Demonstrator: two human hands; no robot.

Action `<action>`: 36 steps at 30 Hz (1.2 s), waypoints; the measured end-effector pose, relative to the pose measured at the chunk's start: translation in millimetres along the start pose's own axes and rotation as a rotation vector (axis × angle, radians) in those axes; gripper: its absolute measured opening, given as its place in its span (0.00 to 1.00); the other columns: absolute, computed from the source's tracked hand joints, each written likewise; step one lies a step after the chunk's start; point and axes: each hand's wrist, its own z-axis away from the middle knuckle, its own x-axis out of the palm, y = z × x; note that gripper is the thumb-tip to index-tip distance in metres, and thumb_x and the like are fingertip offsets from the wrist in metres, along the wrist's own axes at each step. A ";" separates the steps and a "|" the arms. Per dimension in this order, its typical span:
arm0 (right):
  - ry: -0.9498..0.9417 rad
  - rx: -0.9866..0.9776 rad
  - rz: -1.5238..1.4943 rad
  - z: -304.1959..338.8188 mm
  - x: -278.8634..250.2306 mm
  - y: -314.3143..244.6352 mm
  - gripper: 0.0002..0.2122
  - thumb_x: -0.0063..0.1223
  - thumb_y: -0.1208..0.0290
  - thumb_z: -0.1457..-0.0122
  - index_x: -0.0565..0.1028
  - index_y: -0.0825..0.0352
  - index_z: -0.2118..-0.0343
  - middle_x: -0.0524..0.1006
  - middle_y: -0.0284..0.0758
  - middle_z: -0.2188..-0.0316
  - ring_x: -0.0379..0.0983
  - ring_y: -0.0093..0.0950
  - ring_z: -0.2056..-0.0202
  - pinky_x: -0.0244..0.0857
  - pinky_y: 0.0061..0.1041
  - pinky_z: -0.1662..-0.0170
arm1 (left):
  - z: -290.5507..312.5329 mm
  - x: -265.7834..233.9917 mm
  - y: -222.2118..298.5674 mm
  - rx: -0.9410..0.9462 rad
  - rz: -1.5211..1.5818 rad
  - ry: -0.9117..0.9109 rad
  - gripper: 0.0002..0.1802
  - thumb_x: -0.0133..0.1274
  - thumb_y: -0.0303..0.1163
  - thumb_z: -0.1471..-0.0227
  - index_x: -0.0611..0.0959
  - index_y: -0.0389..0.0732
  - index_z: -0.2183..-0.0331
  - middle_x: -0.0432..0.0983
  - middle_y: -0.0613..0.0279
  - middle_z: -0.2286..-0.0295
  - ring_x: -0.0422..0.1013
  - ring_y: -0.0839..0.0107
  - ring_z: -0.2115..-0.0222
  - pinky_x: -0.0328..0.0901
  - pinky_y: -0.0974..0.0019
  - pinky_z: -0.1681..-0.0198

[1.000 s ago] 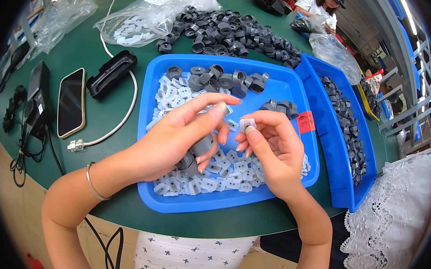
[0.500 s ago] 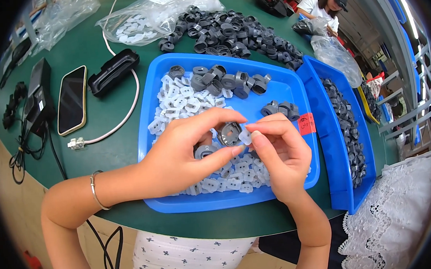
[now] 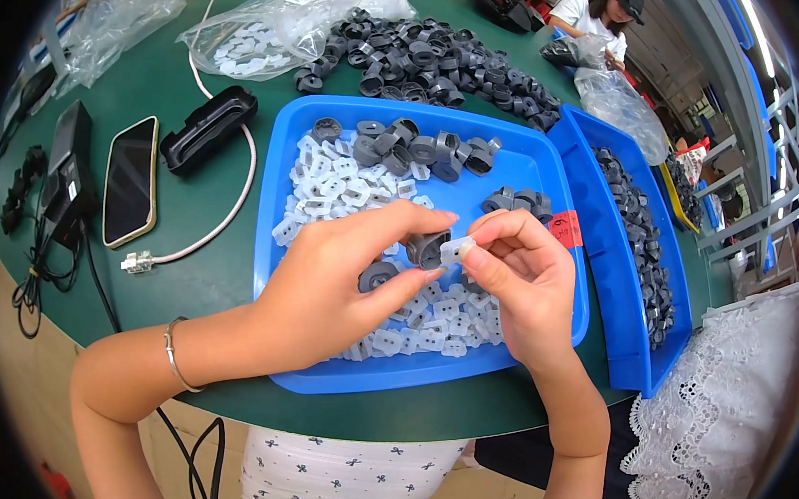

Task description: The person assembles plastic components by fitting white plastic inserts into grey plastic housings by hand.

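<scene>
Over a blue tray (image 3: 311, 381), my left hand (image 3: 329, 276) grips a dark grey round plastic cap (image 3: 428, 249) between thumb and forefinger. A second grey cap (image 3: 378, 276) shows under that hand's palm; whether the curled fingers hold it is hidden. My right hand (image 3: 534, 274) pinches a small translucent white pad (image 3: 456, 249) with thumb and fingertips. The pad is right beside the cap's open side, and whether they touch is hard to see. Beneath my hands lie many loose white pads (image 3: 449, 324). More grey caps (image 3: 421, 147) sit along the tray's far side.
Right of the tray stands a long blue bin (image 3: 630, 346) of grey caps. Beyond it another person (image 3: 586, 23) handles plastic bags. A heap of caps (image 3: 435, 62) and a clear bag (image 3: 271, 39) are at the back. A phone (image 3: 131, 180), black case (image 3: 208, 128) and cables lie left.
The grey cap has turned in my left fingers, so its open face points more toward the right hand. The white pad has tilted to lie flatter, still pinched in my right fingers.
</scene>
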 end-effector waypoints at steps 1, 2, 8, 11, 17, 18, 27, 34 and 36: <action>0.001 0.000 0.000 0.1 0.4 0.7 0.06 0.55 0.80 0.47 0.70 0.68 0.67 0.70 0.30 0.69 0.68 0.19 0.65 0.63 0.18 0.60 | -0.2 0.5 -0.5 0.000 0.000 -0.001 0.19 0.57 0.25 0.56 0.76 0.39 0.58 0.75 0.57 0.64 0.74 0.64 0.67 0.69 0.67 0.68; 0.008 -0.053 0.068 0.1 1.0 2.0 0.06 0.56 0.79 0.47 0.70 0.68 0.67 0.71 0.30 0.69 0.68 0.18 0.66 0.62 0.18 0.60 | -0.4 1.5 -1.6 0.029 -0.002 0.001 0.19 0.57 0.25 0.56 0.76 0.39 0.58 0.76 0.56 0.64 0.74 0.64 0.67 0.69 0.67 0.67; -0.011 -0.094 0.155 -0.6 1.5 10.3 0.07 0.58 0.78 0.49 0.71 0.68 0.69 0.71 0.30 0.71 0.66 0.17 0.69 0.60 0.18 0.63 | -0.4 5.2 -5.2 0.122 -0.024 0.016 0.19 0.57 0.24 0.57 0.77 0.40 0.58 0.76 0.55 0.66 0.74 0.61 0.69 0.70 0.66 0.68; -0.059 -0.066 0.155 -2.1 -0.5 9.3 0.07 0.59 0.78 0.49 0.71 0.68 0.69 0.70 0.30 0.72 0.66 0.17 0.70 0.60 0.18 0.63 | 0.7 6.4 -8.1 0.153 -0.021 0.028 0.20 0.58 0.23 0.59 0.78 0.40 0.59 0.77 0.54 0.68 0.74 0.61 0.72 0.69 0.66 0.71; -0.143 -0.061 0.110 -2.1 -6.3 9.7 0.06 0.58 0.78 0.49 0.72 0.68 0.69 0.71 0.31 0.70 0.66 0.18 0.69 0.61 0.19 0.62 | -1.6 4.0 -8.0 0.164 -0.002 -0.011 0.21 0.60 0.22 0.61 0.80 0.41 0.60 0.76 0.57 0.73 0.73 0.64 0.77 0.67 0.68 0.75; -0.145 -0.067 0.095 -1.7 -5.4 9.3 0.06 0.58 0.78 0.48 0.72 0.68 0.69 0.71 0.31 0.69 0.67 0.19 0.67 0.62 0.20 0.61 | -1.3 2.1 -6.4 0.139 -0.017 -0.048 0.22 0.60 0.21 0.62 0.80 0.42 0.59 0.75 0.58 0.74 0.72 0.66 0.78 0.67 0.68 0.75; -0.288 0.001 0.063 -6.1 -13.3 -1.0 0.07 0.57 0.81 0.50 0.74 0.71 0.66 0.72 0.33 0.67 0.69 0.23 0.63 0.62 0.22 0.57 | -1.2 5.7 -8.3 0.267 0.031 -0.041 0.26 0.59 0.19 0.63 0.80 0.45 0.57 0.73 0.61 0.78 0.70 0.68 0.79 0.65 0.68 0.77; -0.291 -0.009 0.028 -4.4 -16.5 2.6 0.07 0.56 0.81 0.50 0.74 0.71 0.67 0.72 0.33 0.69 0.69 0.22 0.63 0.62 0.22 0.58 | -2.7 5.7 -7.0 0.268 0.023 -0.074 0.26 0.58 0.18 0.62 0.80 0.45 0.57 0.73 0.60 0.79 0.71 0.68 0.78 0.67 0.68 0.75; -0.222 0.054 0.138 -2.1 -9.6 -2.4 0.07 0.55 0.80 0.49 0.74 0.70 0.66 0.73 0.33 0.67 0.69 0.21 0.63 0.62 0.21 0.58 | -2.7 3.7 -6.0 0.179 0.072 -0.094 0.26 0.57 0.18 0.61 0.79 0.45 0.56 0.73 0.59 0.78 0.71 0.67 0.77 0.67 0.67 0.74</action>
